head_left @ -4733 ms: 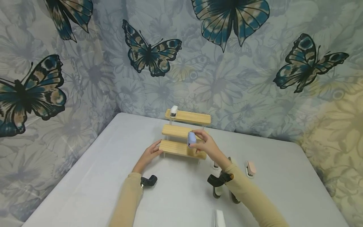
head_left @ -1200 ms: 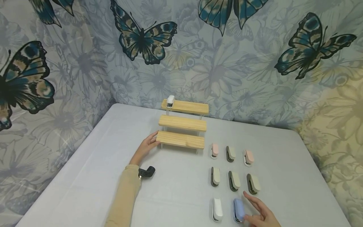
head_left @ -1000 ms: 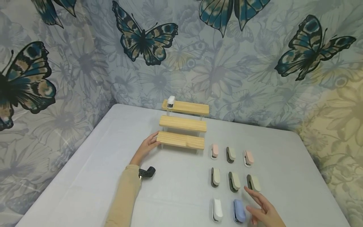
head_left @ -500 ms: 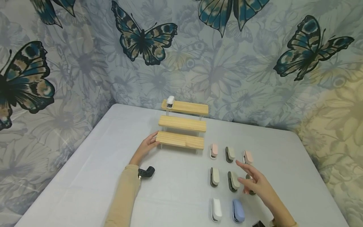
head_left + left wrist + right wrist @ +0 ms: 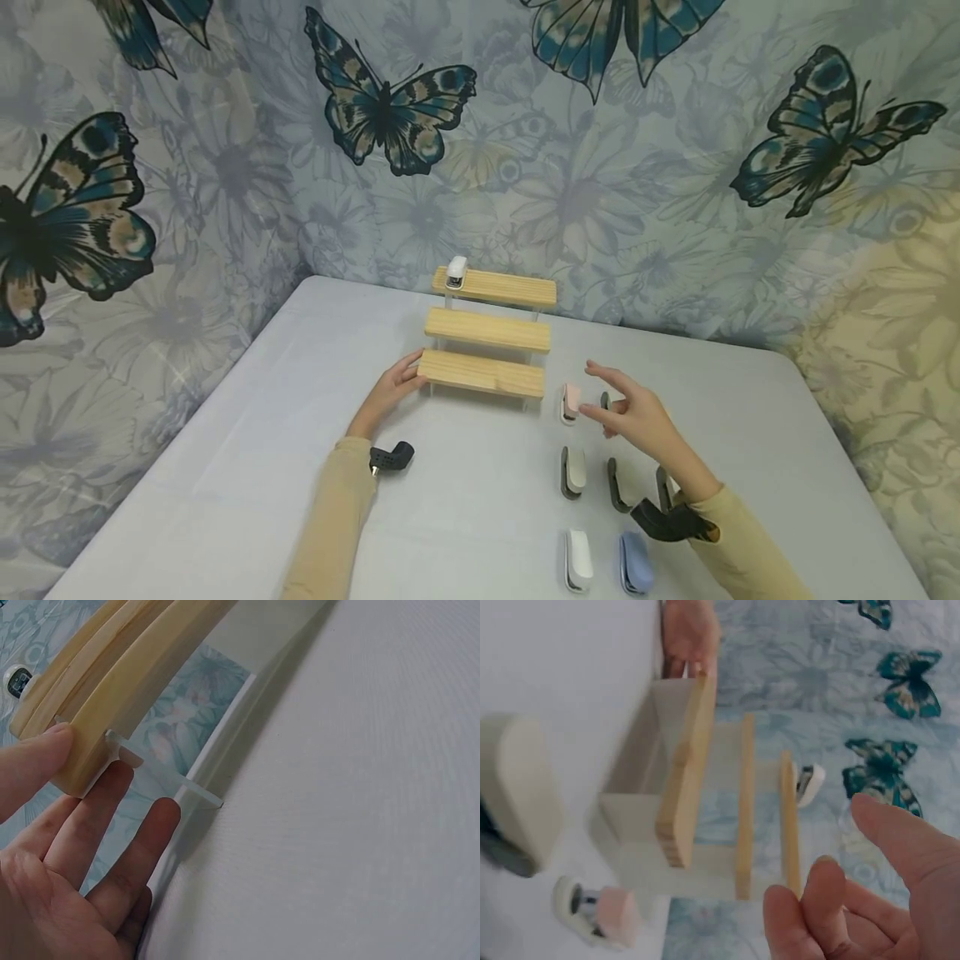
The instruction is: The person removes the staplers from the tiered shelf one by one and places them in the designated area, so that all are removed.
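A three-tier wooden display shelf on clear supports stands at the back of the table. My left hand grips the left end of its lowest board; the left wrist view puts the thumb on the board and fingers beneath. A white mini stapler sits at the left end of the top board. My right hand holds nothing, fingers spread, over the back row of staplers. Its thumb tip overlaps a pink stapler. Behind this hand, a green stapler is mostly hidden.
Forward of the pink one lie a pale green stapler, another green stapler and a third partly covered by the right wrist. Nearest me are a white stapler and a blue stapler. A butterfly-patterned backdrop rises behind the table.
The blue stapler, earlier held over the shelf, now lies beside the white one at front right. My right hand has released it and moved up toward the back row; the left stays on the shelf.
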The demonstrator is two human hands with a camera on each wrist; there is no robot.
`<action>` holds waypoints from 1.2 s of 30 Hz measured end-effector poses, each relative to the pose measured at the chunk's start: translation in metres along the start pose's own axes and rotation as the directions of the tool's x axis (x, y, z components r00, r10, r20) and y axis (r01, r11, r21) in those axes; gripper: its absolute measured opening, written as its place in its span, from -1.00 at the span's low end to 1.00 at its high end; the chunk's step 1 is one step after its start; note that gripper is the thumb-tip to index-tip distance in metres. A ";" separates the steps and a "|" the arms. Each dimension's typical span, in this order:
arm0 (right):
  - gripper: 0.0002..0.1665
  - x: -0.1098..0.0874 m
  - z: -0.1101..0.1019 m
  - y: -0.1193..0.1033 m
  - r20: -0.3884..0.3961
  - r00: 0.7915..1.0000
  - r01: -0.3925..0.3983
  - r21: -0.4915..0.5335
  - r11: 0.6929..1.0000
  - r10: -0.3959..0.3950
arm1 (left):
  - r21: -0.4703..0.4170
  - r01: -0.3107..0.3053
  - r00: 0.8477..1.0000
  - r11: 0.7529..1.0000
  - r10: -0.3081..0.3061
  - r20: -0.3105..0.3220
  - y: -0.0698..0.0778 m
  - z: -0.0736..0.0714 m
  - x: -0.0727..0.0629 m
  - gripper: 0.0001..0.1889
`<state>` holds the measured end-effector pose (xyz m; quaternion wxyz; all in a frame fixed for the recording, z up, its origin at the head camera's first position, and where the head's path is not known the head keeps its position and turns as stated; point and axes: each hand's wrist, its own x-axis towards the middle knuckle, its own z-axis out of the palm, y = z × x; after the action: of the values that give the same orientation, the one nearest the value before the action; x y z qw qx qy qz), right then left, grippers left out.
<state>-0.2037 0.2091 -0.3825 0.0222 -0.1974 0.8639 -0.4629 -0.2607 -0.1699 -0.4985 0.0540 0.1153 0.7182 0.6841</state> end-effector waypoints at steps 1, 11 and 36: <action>-0.30 0.007 0.001 -0.002 0.005 1.000 0.003 -0.001 1.000 -0.003 | 0.004 0.001 1.000 1.000 -0.001 -0.003 0.000 0.000 0.000 -0.36; -0.18 0.087 0.013 -0.021 -0.036 0.993 0.108 -0.072 0.992 -0.110 | 0.010 0.037 0.999 0.999 -0.037 0.008 0.022 0.002 -0.010 -0.38; -0.11 0.183 0.073 -0.044 0.051 0.994 -0.107 0.387 0.916 0.095 | -0.026 0.051 0.998 0.998 -0.052 -0.039 -0.001 0.000 -0.001 -0.37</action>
<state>-0.3418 0.0634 -0.3617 0.0982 -0.1513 0.7632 -0.6205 -0.2599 -0.1700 -0.4993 0.0586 0.0826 0.7131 0.6937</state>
